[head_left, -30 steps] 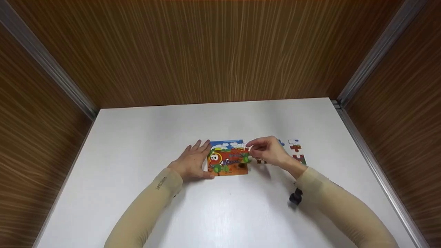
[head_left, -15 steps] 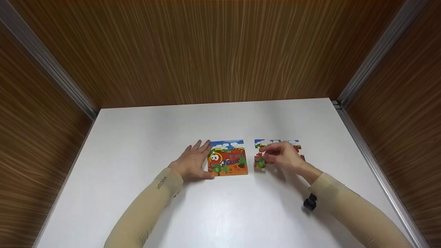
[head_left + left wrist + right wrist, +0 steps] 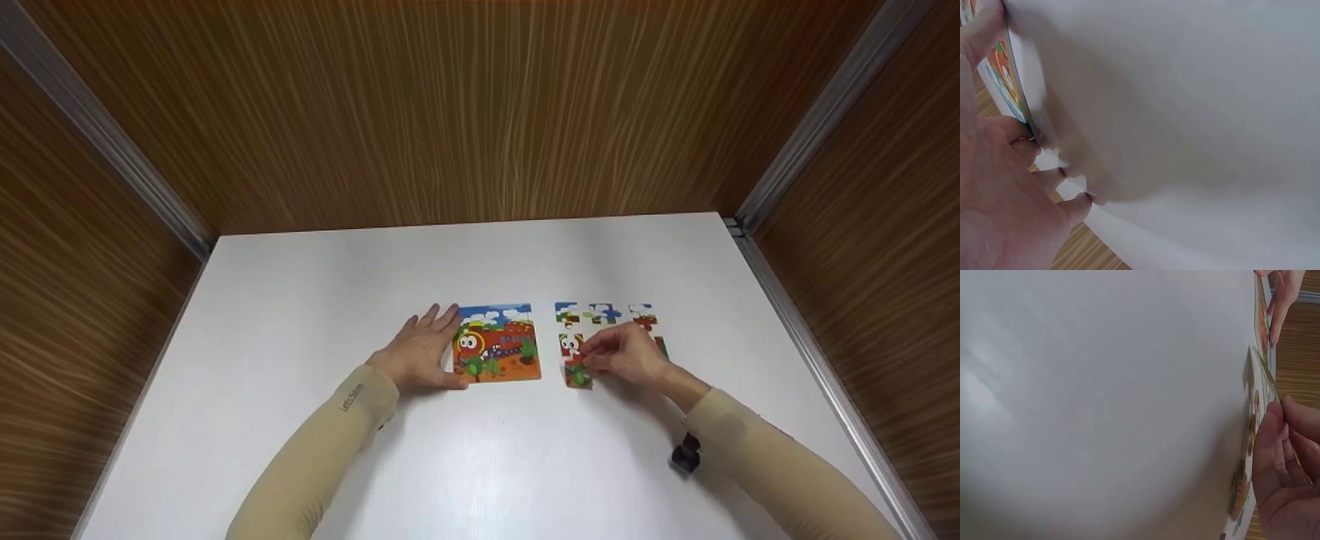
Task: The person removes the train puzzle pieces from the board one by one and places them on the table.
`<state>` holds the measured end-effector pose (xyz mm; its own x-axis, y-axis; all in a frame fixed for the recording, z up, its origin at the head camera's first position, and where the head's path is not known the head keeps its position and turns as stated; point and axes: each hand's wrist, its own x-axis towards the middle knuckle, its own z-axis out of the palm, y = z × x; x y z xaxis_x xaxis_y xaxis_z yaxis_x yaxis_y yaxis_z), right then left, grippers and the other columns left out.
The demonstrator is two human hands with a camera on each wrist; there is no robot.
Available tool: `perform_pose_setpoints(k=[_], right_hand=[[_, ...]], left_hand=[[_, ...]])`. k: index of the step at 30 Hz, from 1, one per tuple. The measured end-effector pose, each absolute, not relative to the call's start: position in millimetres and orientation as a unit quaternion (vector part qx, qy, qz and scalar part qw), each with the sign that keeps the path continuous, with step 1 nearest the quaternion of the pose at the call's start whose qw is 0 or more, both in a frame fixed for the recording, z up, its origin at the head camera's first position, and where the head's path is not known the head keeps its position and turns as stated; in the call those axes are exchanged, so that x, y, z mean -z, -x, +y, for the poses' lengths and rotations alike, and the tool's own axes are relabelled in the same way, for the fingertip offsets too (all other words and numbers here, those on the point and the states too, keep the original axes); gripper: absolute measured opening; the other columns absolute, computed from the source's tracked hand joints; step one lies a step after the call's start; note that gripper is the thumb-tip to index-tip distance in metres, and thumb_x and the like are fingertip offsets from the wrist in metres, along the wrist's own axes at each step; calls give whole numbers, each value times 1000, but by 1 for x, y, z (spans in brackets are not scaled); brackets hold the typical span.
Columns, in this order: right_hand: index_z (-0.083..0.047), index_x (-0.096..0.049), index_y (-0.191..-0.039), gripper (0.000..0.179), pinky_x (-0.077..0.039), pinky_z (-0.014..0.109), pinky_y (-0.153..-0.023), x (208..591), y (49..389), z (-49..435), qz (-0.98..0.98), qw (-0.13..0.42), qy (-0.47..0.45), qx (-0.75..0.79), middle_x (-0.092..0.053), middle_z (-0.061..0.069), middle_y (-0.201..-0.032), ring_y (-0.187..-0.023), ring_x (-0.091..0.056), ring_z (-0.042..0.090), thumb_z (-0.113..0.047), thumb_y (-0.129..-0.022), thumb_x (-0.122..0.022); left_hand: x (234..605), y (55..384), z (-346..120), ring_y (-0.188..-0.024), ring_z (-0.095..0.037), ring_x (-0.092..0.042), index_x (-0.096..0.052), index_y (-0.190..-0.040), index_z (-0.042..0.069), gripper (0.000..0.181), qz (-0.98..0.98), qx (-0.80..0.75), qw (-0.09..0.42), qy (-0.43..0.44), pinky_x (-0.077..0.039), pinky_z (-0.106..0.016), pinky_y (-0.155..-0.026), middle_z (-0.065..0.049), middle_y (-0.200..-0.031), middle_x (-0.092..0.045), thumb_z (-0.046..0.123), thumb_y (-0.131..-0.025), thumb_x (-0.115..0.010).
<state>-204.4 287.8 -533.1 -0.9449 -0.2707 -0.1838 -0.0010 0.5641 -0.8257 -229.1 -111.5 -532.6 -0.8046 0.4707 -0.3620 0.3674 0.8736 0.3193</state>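
Observation:
A square picture board (image 3: 496, 345) lies on the table, printed with a red train, clouds and green plants. My left hand (image 3: 420, 352) rests at its left side with fingers spread. In the left wrist view the thumb and a fingertip touch the board's edge (image 3: 1008, 73). My right hand (image 3: 630, 354) pinches a puzzle piece (image 3: 577, 373), green and orange, between thumb and forefinger. The right wrist view shows this piece (image 3: 1268, 377) tilted, its far end raised off the table. Just behind it lies a puzzle piece with white eyes (image 3: 570, 344).
Three more pieces form a row behind: a left one (image 3: 566, 311), a middle one (image 3: 602, 313) and a right one (image 3: 641, 313). Another piece (image 3: 661, 346) is partly hidden by my right hand. Wood-grain panels (image 3: 480, 112) enclose the white table (image 3: 337, 277).
My right hand has drawn back rightward from the board with the pinched piece, then moved nearer to me, below the piece with eyes. My left hand has stayed put.

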Motion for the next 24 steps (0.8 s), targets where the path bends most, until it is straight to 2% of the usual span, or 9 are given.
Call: perform_pose_setpoints(k=[8,15,24], right_hand=[[-2,-88,-111,16,-59,19,-70,536,202,287,883,165,81,431,-86,17,-108,-85,-73,13,-4,-96,-84],[-5,-89,-108,13,-56,21,-65,533,200,283,899,164,73,399,-86,14,-103,-80,-70,13,-8,-96,-85],[-4,-88,-107,13,-54,22,-63,530,200,278,913,164,67,368,-84,12,-100,-78,-69,14,-7,-95,-85]], left_hand=[[532,230,-112,-181,-32,2,-10,-182,16,134,942,-124,221,-221,-5,-60,-145,-1,-193,-1,78,-86,-80],[533,230,-112,-181,-33,0,-12,-182,15,132,942,-123,217,-224,-7,-60,-146,-2,-193,-3,77,-88,-81],[533,229,-112,-181,-32,2,-11,-182,16,132,942,-125,219,-221,-5,-59,-146,0,-193,-2,76,-87,-81]])
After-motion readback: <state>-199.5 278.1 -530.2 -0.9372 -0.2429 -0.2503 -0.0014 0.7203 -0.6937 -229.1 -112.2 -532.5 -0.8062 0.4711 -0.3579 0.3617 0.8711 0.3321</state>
